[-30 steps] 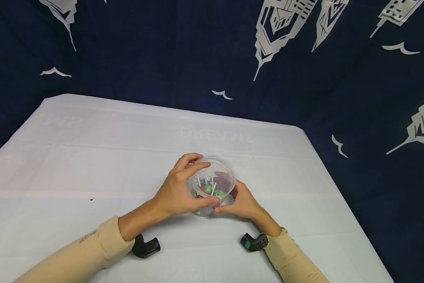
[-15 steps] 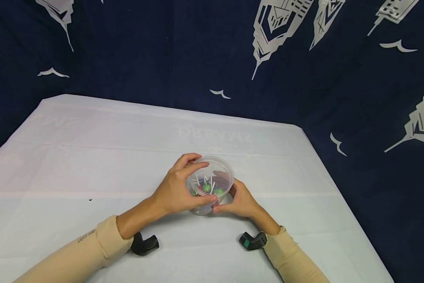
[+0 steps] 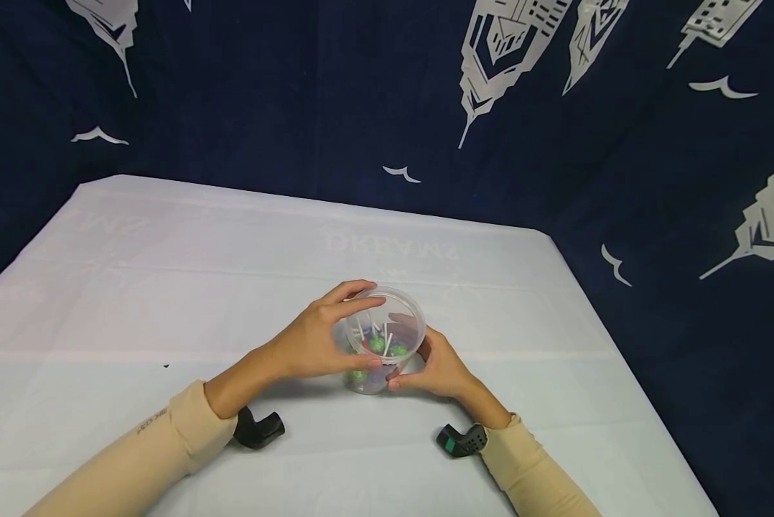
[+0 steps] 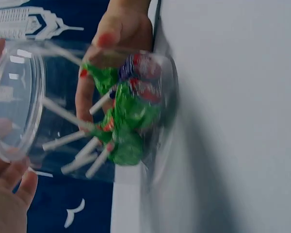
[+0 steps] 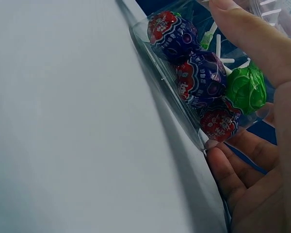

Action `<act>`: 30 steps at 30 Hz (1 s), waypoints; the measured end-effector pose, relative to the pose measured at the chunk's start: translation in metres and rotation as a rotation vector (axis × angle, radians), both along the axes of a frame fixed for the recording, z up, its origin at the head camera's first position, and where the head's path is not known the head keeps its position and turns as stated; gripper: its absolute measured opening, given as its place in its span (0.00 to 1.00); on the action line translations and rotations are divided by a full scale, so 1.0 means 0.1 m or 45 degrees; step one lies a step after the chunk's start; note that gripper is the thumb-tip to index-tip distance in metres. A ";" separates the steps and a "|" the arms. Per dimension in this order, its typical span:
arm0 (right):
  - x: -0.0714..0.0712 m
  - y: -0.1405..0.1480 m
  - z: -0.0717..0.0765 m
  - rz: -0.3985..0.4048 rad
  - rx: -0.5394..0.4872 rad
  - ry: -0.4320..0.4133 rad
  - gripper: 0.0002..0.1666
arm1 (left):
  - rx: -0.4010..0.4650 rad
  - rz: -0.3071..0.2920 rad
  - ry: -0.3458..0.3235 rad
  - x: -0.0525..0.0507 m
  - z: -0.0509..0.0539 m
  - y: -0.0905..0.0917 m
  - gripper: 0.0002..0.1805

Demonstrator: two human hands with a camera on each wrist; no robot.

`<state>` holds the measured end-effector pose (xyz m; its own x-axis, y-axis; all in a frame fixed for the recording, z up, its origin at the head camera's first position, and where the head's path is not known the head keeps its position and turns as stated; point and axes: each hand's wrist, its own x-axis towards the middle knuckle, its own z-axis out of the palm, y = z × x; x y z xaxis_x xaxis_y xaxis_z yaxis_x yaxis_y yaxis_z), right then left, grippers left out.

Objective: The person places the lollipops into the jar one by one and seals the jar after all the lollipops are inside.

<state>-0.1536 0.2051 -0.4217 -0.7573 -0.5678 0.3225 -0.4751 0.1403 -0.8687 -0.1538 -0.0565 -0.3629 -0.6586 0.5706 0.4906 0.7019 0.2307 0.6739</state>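
Observation:
A clear plastic jar (image 3: 364, 384) stands upright on the white-covered table. Inside it lie several wrapped lollipops (image 4: 128, 148), green, and blue with red, their white sticks pointing various ways. A clear round lid (image 4: 14, 99) with glare on it sits at the jar's mouth. From the left, my left hand (image 3: 312, 341) spans this lid, thumb at the near side and fingers at the far side. My right hand (image 3: 448, 366) grips the jar's lower right side; its thumb and fingers show around the wall in the right wrist view. Some lollipops are hidden behind my hands.
White cloth covers the table (image 3: 167, 287), with faint lettering towards its back. A tiny dark speck (image 3: 166, 366) lies left of the hands. Dark blue fabric (image 3: 264, 93) with white building shapes hangs behind and at the right. Black devices (image 3: 259, 429) are worn at both wrists.
My left hand has shifted slightly up and left, its thumb sliding back along the rim, so a green lollipop low in the jar now shows. The right hand and jar are nearly still.

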 end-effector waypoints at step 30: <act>0.00 -0.01 0.01 0.008 -0.006 0.001 0.57 | 0.313 -0.283 -0.427 -0.14 -0.18 -0.03 0.53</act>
<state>-0.1541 0.2038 -0.4203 -0.7535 -0.5712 0.3255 -0.4764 0.1332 -0.8691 -0.1675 -0.0596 -0.3806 -0.6786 0.6095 0.4098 0.4504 -0.0953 0.8877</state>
